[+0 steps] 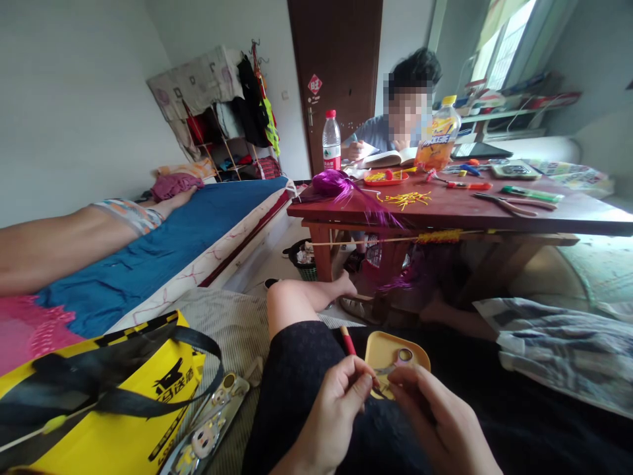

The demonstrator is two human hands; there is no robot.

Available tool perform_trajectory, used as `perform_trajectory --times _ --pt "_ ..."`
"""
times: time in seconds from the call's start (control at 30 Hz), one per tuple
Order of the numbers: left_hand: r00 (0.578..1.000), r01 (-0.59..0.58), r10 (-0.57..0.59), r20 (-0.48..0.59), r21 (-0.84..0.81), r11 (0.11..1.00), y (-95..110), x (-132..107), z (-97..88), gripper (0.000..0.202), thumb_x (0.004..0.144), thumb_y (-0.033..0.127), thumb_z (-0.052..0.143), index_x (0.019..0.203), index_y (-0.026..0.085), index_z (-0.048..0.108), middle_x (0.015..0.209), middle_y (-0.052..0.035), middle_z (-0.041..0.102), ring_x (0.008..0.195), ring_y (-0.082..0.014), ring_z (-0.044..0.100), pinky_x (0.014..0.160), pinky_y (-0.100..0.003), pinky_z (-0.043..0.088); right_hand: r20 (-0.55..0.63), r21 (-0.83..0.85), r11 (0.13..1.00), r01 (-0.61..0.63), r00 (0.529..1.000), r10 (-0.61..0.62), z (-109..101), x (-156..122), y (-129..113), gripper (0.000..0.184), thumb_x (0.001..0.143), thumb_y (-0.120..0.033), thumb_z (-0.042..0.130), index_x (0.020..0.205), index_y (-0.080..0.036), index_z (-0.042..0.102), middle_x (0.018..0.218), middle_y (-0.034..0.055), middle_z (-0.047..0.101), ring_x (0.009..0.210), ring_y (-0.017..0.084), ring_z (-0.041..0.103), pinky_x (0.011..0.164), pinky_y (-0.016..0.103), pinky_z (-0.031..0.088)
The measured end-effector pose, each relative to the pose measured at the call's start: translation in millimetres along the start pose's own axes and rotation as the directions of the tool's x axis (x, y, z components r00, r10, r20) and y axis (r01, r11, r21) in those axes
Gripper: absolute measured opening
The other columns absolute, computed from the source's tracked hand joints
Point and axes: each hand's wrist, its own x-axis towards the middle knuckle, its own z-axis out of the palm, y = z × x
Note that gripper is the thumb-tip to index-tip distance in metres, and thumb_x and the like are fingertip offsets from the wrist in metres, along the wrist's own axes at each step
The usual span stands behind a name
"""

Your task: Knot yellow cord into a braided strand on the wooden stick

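Note:
My left hand (343,402) is closed in a pinch over my lap, with a small dark piece at its fingertips, too small to name. Close beside it, my right hand (430,402) also pinches, its fingertips turned toward the left ones; what they hold is hidden. Just beyond both hands a yellow tray (373,343) rests on the black cloth (301,356) over my lap. Small scissors (404,357) lie in that tray, partly covered by my fingers. A red stick with a tan end (349,342) shows behind my left hand, its lower part hidden.
Ahead, a red table (465,214) holds yellow stems (405,199), purple strands (336,188), pliers (509,204) and bottles. A person (378,128) sits behind it with a book. Left are a yellow bag (148,396), a phone-like case (205,432) and another person's legs (64,244) on a bed.

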Motion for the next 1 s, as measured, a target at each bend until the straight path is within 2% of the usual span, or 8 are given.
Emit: perform_trajectory --times 0.2,0.37,0.6,0.83,0.93,1.0 --pt "1.000 -0.003 0.002 -0.022 -0.014 1.000 -2.1 1.2 -2.2 0.026 0.077 0.040 0.056 0.076 0.014 0.057 0.063 0.0033 0.040 0.057 -0.0085 0.030 0.054 -0.019 0.026 0.004 -0.106 0.980 0.171 0.985 -0.171 -3.6 4.4 -4.4 0.013 0.088 -0.022 0.041 0.083 -0.022 0.053 0.071 -0.0002 0.057 0.062 0.011 0.056 0.057 0.018 0.046" --pt "1.000 0.019 -0.021 -0.017 -0.076 0.997 -8.0 2.4 -2.8 0.026 0.078 0.040 0.056 0.075 0.015 0.054 0.061 0.0040 0.037 0.058 -0.0088 0.030 0.056 -0.019 0.027 0.020 -0.177 0.958 0.228 0.974 -0.228 -5.7 5.5 -6.1 0.015 0.088 -0.019 0.041 0.087 -0.021 0.055 0.074 0.0015 0.056 0.065 0.012 0.056 0.060 0.021 0.047" --pt "0.999 -0.036 0.037 -0.020 0.049 0.998 -3.6 0.5 -1.6 0.029 0.081 0.043 0.050 0.072 0.015 0.051 0.062 0.0040 0.037 0.059 -0.0094 0.032 0.057 -0.019 0.028 0.075 -0.302 0.896 0.326 0.945 -0.318 -8.7 6.9 -3.7 0.012 0.086 -0.017 0.045 0.085 -0.020 0.057 0.069 0.0020 0.055 0.062 0.013 0.055 0.060 0.023 0.047" --pt "0.992 -0.118 0.125 -0.018 0.208 0.971 0.0 -1.3 -0.1 0.029 0.085 0.040 0.045 0.071 0.016 0.051 0.067 0.0024 0.047 0.068 -0.0115 0.042 0.066 -0.020 0.033 0.077 -0.347 0.879 0.328 0.944 -0.321 -7.8 7.3 -7.2 0.016 0.087 -0.017 0.043 0.080 -0.020 0.057 0.069 0.0021 0.056 0.061 0.013 0.054 0.059 0.023 0.044" --pt "0.990 -0.132 0.142 -0.022 0.245 0.961 0.2 -1.4 0.9 0.029 0.085 0.040 0.044 0.072 0.016 0.051 0.068 0.0021 0.048 0.069 -0.0118 0.043 0.066 -0.020 0.033 0.068 -0.357 0.886 0.295 0.954 -0.291 -7.1 6.1 -7.6 0.020 0.088 -0.018 0.041 0.078 -0.020 0.057 0.069 0.0023 0.055 0.062 0.014 0.053 0.059 0.024 0.044" --pt "0.989 -0.138 0.148 -0.018 0.265 0.954 0.5 -1.3 1.2 0.029 0.085 0.040 0.044 0.071 0.016 0.051 0.068 0.0020 0.048 0.068 -0.0119 0.042 0.065 -0.020 0.033 0.077 -0.358 0.878 0.316 0.948 -0.310 -7.0 5.6 -6.9 0.018 0.088 -0.018 0.042 0.080 -0.020 0.058 0.070 0.0023 0.056 0.062 0.013 0.053 0.060 0.024 0.044"
